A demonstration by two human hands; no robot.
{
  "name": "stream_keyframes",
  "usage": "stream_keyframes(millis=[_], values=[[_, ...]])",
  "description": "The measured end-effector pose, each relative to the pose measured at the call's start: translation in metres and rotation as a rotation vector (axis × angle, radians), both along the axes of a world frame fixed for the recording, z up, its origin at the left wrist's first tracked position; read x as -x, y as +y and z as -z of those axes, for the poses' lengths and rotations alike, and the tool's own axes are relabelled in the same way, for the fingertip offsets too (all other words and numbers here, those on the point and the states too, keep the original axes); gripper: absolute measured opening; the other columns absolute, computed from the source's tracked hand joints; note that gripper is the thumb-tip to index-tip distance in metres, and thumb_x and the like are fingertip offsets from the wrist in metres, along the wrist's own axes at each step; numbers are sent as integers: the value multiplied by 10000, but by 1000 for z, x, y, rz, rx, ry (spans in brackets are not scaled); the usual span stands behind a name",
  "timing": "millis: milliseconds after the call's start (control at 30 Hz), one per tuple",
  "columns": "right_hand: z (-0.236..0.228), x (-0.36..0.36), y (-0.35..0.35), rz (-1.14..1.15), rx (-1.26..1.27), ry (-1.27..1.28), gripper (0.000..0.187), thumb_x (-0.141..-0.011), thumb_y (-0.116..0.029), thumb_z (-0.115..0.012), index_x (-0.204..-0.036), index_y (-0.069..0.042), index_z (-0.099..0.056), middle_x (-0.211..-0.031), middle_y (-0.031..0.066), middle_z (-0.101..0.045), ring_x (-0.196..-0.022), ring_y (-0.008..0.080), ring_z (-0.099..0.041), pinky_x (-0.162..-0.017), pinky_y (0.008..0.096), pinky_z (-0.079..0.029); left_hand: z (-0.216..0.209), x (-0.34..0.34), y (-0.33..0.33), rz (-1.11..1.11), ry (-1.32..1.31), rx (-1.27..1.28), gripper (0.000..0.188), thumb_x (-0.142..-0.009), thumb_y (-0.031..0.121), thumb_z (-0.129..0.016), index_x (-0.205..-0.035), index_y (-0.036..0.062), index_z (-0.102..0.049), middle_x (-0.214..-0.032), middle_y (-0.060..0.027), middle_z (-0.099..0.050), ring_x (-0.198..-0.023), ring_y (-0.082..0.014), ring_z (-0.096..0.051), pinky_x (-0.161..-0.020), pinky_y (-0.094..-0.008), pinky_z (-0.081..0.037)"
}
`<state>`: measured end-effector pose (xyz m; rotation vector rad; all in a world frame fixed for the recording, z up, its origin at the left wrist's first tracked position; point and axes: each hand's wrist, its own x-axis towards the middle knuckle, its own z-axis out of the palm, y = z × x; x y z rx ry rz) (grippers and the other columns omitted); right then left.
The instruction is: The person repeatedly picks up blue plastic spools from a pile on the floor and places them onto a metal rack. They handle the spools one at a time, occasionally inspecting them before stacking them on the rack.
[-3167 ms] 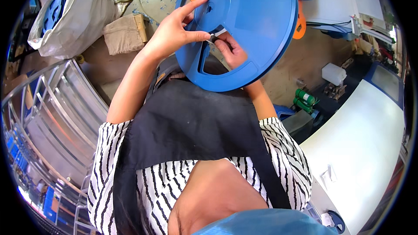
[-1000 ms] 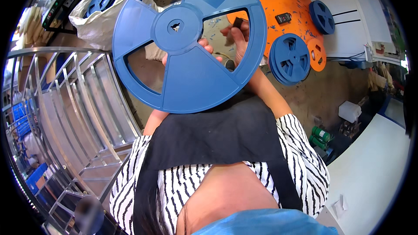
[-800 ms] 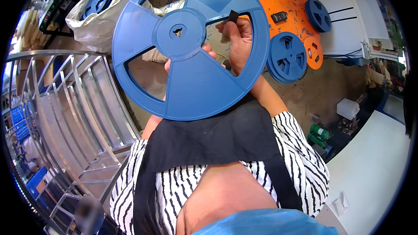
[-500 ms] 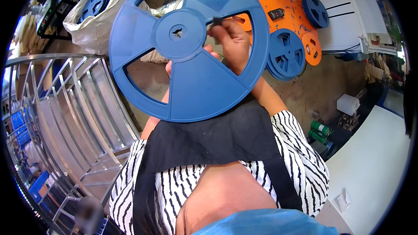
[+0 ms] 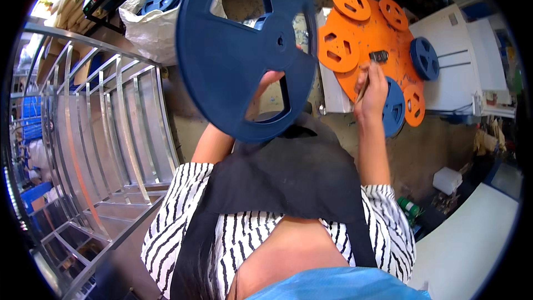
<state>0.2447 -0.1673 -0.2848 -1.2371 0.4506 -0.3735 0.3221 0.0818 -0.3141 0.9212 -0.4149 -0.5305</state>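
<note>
My left hand (image 5: 268, 81) grips a large blue plastic reel (image 5: 216, 58) from behind. Fingers show through one of its openings, close to the hub; the rest of the hand is hidden. The reel is tilted, upright in front of my chest. Off to its right, my right hand (image 5: 375, 90) is closed over the edge of a round orange table (image 5: 363, 36). A thin, dark, strip-like tool (image 5: 362, 86) sticks out of its fingers; its exact kind is unclear. Just beyond the fingertips lies a small black device (image 5: 379, 56) on the table.
Orange reels (image 5: 351, 3) and blue reels (image 5: 424, 58) lie around the table. A white sack (image 5: 147, 36) with blue reels stands at the far left. To the left is a metal rack (image 5: 119, 125); a white worktop (image 5: 472, 233) is at the right.
My right hand has moved away from the reel's opening, out to the right over the orange table. The reel has turned and tilted in my left hand. The whole view has shifted.
</note>
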Motion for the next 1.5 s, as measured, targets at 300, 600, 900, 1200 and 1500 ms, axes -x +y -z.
stream_keyframes(millis=[300,600,900,1200,1500], values=[[-110,-45,64,-930,561,128,294,-929,-315,-555,-770,-68,-574,-573,-53,-428,-528,31,-396,-486,200,-291,8,2,-15,-77,-120,-116,634,-780,174,-720,-1332,18,-449,-1224,-130,-572,-1169,-256,-529,-1035,-372,-401],[-124,-48,73,-1103,513,323,335,-920,-328,-585,-722,-60,-557,-577,-42,-422,-514,35,-365,-486,203,-281,15,9,-9,-104,-131,-187,626,-783,135,-712,-1340,25,-448,-1218,-113,-574,-1126,-234,-544,-1014,-361,-415],[-136,-37,52,-1113,379,349,350,-936,-360,-551,-744,-67,-572,-522,-59,-401,-458,26,-336,-433,206,-231,37,11,-7,-135,-150,-348,622,-785,95,-704,-1348,32,-447,-1212,-97,-577,-1083,-211,-559,-993,-350,-429],[167,-24,-95,-157,-403,615,159,-930,-133,-471,-1064,-53,-499,-815,64,-600,-627,140,-554,-502,299,-470,115,-32,-25,-193,-255,-874,621,-788,56,-696,-1356,40,-447,-1206,-80,-579,-1040,-189,-574,-972,-339,-443],[284,-136,-236,307,-431,246,216,-918,-133,-505,-1104,-47,-572,-758,66,-595,-586,178,-566,-513,325,-474,97,-43,-144,30,100,-808,963,-724,-69,-629,-1521,123,-123,-1074,-65,-532,-1020,-201,-545,-940,-337,-430]])
